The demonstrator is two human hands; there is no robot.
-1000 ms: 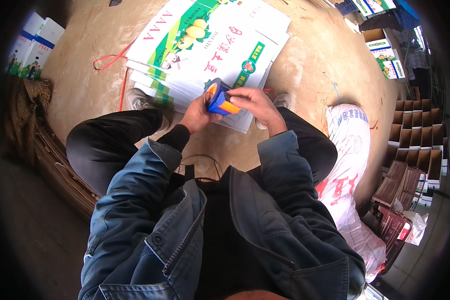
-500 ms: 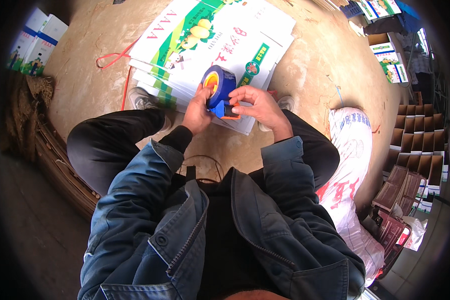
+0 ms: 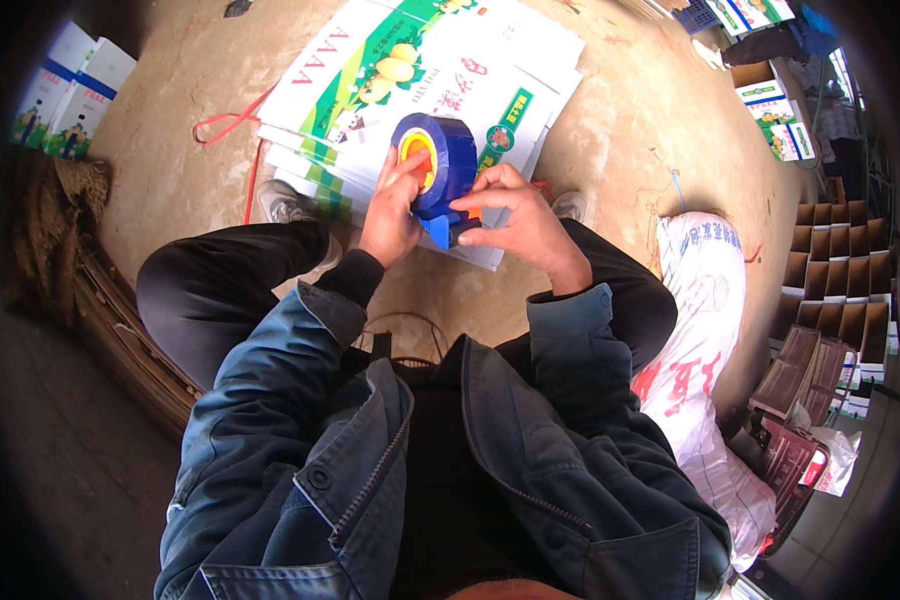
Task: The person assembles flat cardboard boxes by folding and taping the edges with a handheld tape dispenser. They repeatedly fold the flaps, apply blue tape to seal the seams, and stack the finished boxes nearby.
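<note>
A tape dispenser with a big roll of blue tape [image 3: 457, 160] is held up over the stacked cardboard sheets [image 3: 530, 45]. My left hand [image 3: 394, 215] grips it from the left, its fingers reaching into the yellow and orange hub. On the other side, my right hand [image 3: 523, 222] pinches the dispenser's lower end, beside its blue and orange parts. Whether the tape's loose end sits between those fingertips is hard to make out. The sheets are flat, white and green, printed with yellow potatoes, and lie on the floor just beyond my hands.
Red strapping [image 3: 238, 120] loops on the floor left of the sheets. A filled white sack [image 3: 705, 300] lies by my right knee. Open cartons [image 3: 840, 255] stand in rows at the far right, and white boxes [image 3: 85, 90] at the far left. Brown burlap [image 3: 45, 220] is nearer left.
The tape dispenser has risen a little and tipped, showing more of the roll's blue rim. My right fingers have drawn closer together at its lower end.
</note>
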